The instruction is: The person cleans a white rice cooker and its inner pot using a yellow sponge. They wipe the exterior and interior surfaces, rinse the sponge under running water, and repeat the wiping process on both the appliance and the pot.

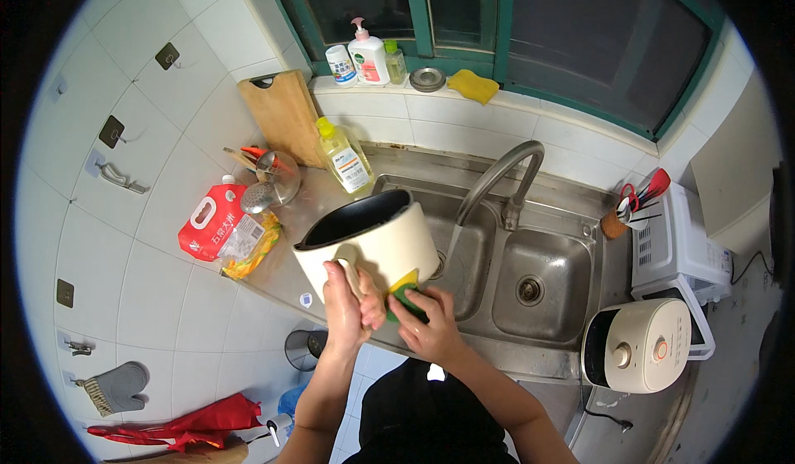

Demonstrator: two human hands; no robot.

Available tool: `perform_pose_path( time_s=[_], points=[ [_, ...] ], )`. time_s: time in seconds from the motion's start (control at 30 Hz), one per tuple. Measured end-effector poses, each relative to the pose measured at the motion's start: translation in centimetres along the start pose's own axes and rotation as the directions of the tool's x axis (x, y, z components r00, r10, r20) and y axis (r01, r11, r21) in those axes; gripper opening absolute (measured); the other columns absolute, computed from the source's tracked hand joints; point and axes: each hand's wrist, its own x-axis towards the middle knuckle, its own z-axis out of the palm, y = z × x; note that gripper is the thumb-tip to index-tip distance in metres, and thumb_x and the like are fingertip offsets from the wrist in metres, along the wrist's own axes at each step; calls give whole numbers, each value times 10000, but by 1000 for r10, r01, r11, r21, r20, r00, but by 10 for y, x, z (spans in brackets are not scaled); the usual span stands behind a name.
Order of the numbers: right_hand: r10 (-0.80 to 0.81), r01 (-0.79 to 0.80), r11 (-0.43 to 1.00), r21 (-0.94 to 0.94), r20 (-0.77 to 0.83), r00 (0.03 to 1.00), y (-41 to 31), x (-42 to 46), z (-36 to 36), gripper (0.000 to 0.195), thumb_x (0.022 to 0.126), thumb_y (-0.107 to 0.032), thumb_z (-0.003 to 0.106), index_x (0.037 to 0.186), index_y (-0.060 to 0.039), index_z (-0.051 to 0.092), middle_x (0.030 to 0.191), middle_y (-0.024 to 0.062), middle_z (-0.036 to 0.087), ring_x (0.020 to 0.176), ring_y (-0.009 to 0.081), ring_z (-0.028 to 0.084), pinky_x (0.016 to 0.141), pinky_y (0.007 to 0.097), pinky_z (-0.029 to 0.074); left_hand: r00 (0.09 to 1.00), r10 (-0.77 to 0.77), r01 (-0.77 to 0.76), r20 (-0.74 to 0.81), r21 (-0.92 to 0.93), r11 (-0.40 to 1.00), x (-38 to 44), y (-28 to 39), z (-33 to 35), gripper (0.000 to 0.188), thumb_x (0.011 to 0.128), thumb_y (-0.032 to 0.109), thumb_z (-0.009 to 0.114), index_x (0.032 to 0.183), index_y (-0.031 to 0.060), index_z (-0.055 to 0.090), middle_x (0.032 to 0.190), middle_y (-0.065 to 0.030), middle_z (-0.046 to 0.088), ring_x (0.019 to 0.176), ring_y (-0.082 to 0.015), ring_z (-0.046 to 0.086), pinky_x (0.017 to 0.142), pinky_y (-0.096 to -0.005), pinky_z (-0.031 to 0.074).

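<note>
My left hand (354,302) grips the handle of a cream-coloured pot (385,246) with a black inside, held tilted above the left part of the sink. My right hand (431,327) presses a green and yellow sponge (407,299) against the pot's outer wall, low and to the right of the handle. Water runs from the curved metal faucet (497,178) into the left basin (475,265), just right of the pot. The pot hides part of that basin.
On the left counter stand a bottle of yellow liquid (349,166), a wooden cutting board (282,116), a utensil holder (282,181) and a red bag (214,225). Right of the second basin (546,284) sits a cream air fryer (646,346). Bottles and a yellow cloth (473,86) line the sill.
</note>
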Motion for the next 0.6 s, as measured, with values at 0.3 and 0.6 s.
perform_pose_path(
  time_s=[0.3, 0.6],
  points=[
    [350, -250, 912, 324, -301, 887, 19, 12, -31, 432, 707, -19, 612, 1132, -90, 632, 1147, 111, 480, 1022, 304, 474, 866, 395, 423, 989, 22, 63, 144, -560, 826, 7, 25, -23, 589, 900, 638, 319, 618, 122, 363, 437, 34, 287, 299, -84, 257, 253, -226, 229],
    [107, -90, 990, 105, -172, 979, -11, 43, -4, 462, 681, -30, 619, 1139, -93, 620, 1103, 106, 485, 976, 314, 444, 862, 432, 381, 965, -201, 263, 169, -650, 713, 17, 19, -9, 554, 872, 619, 436, 626, 125, 385, 454, 52, 295, 315, -67, 277, 263, -213, 221]
  ],
)
